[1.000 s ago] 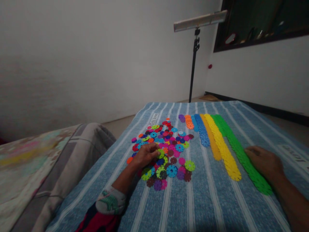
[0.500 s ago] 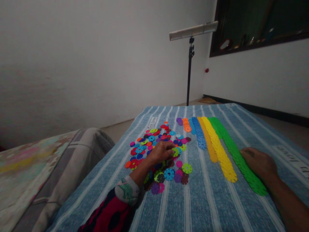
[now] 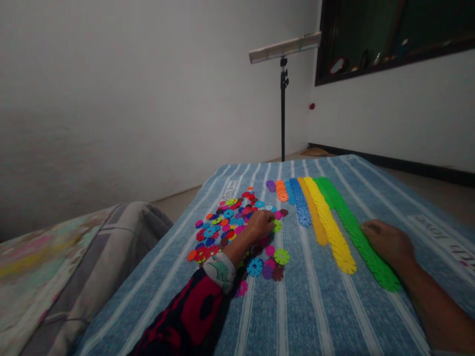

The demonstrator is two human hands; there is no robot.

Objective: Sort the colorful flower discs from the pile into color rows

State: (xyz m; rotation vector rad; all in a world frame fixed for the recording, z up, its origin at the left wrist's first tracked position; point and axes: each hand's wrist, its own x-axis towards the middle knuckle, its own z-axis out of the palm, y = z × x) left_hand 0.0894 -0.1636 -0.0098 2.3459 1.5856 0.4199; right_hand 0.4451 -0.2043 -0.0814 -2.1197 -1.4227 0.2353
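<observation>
My left hand (image 3: 262, 223) is at the far right part of a heap of mixed plastic snowflake discs (image 3: 212, 231), its fingers curled downward. Whatever is in those fingers is hidden. A lime-green disc (image 3: 277, 226) shows beside its fingertips. My right hand (image 3: 389, 245) rests loosely closed against the right side of a long overlapping row of green discs (image 3: 358, 232); its fingertips are mostly out of sight. Left of that row lie a yellow row (image 3: 330, 227), an orange-yellow row (image 3: 314, 217), a blue row (image 3: 301, 205) and shorter orange (image 3: 281, 191) and purple (image 3: 271, 186) ones.
A blue and white striped cloth (image 3: 297, 316) covers the table. Near the heap's front lie several loose discs, among them a blue one (image 3: 255, 266). Fabric-covered furniture (image 3: 122, 247) stands at left. Behind the table rises a black stand (image 3: 283, 113) with a light panel.
My left hand has moved away from me across the heap, and its fingers are more curled. My right hand stays beside the green row. The whole view has shifted slightly.
</observation>
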